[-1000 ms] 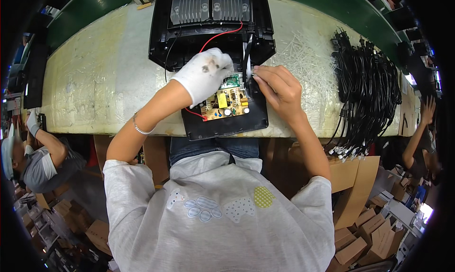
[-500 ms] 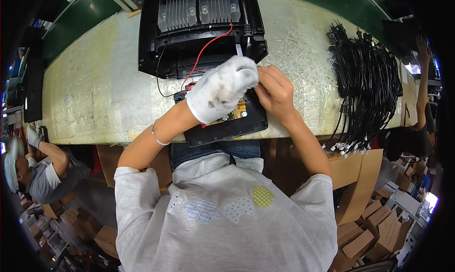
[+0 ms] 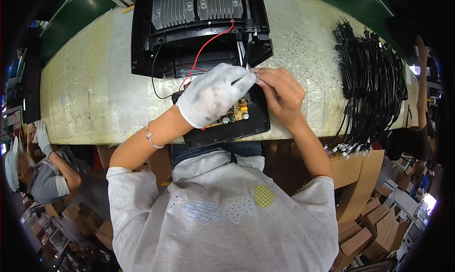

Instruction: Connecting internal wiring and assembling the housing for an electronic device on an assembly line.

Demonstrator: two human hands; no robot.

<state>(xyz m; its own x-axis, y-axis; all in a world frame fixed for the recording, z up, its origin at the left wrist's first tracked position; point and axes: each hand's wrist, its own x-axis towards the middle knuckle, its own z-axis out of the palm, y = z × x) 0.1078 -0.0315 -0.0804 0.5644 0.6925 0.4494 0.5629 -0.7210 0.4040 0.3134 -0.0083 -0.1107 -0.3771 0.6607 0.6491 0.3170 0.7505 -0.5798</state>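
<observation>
My left hand [image 3: 212, 95], in a stained white glove, is closed in a pinch above a circuit board [image 3: 232, 116] with yellow, green and silver parts. Touching it at the fingertips, my bare right hand [image 3: 283, 94] is also closed in a pinch. A small pale piece shows between the fingers, below a black cord inside the housing; what it is, I cannot make out. The board lies on a black panel [image 3: 227, 135] at the table's front edge. Beyond it stands an open black housing [image 3: 142, 49] with a finned metal heat sink [image 3: 175, 9]. A red wire [image 3: 204, 46] runs from housing towards board, partly behind my glove.
On the table [image 3: 85, 92], thin white strips like cable ties [image 3: 303, 54] lie scattered to the right. Beside them is a bundle of black power cords [image 3: 369, 82], white connectors hanging over the edge. Another person [image 3: 52, 172] works at far left; an arm [image 3: 422, 77] shows at far right.
My left hand has turned, showing its fingertips meeting my right hand's. My right hand has shifted slightly right and down. The person at far left has raised a gloved hand.
</observation>
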